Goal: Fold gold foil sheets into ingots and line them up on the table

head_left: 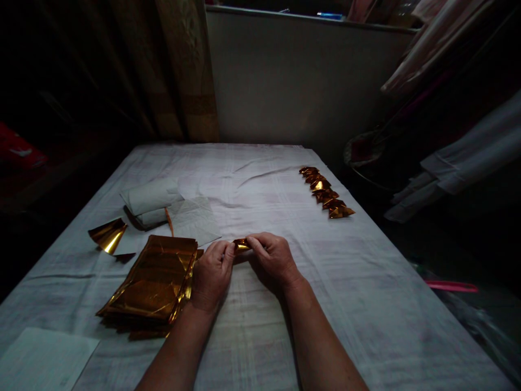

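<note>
Between my two hands is a small folded piece of gold foil paper (241,245), held just above the table. My left hand (214,271) pinches its left end, thumb and fingers pressed together. On the other end, my right hand (273,257) grips in the same way. Most of the piece is hidden by the fingers. Left of my left hand lies a thick stack of gold foil sheets (157,279). A row of folded gold foil pieces (325,193) sits near the table's right edge.
A checked pale cloth covers the table (260,179). Whitish paper sheets (154,198) and a curled gold foil sheet (109,236) lie beyond the stack. A white sheet (44,358) is at the near left. Clothes (476,146) hang on the right; a curtain (183,70) hangs behind.
</note>
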{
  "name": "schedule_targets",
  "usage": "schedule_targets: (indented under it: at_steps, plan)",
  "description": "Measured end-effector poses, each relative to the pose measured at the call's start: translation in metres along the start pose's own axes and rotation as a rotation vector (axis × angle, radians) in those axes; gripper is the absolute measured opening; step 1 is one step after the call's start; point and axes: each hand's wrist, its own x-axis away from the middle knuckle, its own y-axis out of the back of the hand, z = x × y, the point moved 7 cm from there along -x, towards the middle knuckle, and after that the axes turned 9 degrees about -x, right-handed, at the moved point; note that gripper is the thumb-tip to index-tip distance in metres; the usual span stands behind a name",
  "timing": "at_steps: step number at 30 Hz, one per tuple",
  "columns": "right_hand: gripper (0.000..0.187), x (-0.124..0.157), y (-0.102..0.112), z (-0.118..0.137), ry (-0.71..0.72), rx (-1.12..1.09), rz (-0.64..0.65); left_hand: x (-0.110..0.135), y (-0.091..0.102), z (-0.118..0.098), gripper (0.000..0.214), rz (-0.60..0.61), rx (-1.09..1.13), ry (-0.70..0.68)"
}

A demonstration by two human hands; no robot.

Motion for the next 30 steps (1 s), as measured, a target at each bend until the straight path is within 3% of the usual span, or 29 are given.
schedule_targets:
  at_steps: [7, 16, 23, 26, 30]
  plan:
    - [0.025, -0.001, -0.007, -0.005, 0.002, -0.094, -0.059, -0.001, -0.001, 0.004, 0.038, -0.007, -0.035, 0.039]
    - [0.024, 0.000, -0.010, 0.002, 0.042, -0.116, 0.003, -0.001, 0.000, 0.005, 0.036, -0.020, -0.014, 0.047]
    - [0.028, 0.001, -0.005, -0.007, -0.049, 0.068, -0.128, 0.006, -0.008, -0.007, 0.032, 0.061, -0.047, -0.060]
    - [0.034, 0.001, -0.005, -0.008, -0.106, 0.193, -0.115, 0.006, -0.008, -0.007, 0.031, 0.050, -0.044, -0.044]
    - [0.036, 0.001, -0.006, -0.003, -0.073, 0.179, -0.102, 0.005, -0.008, -0.004, 0.033, 0.029, -0.053, -0.033]
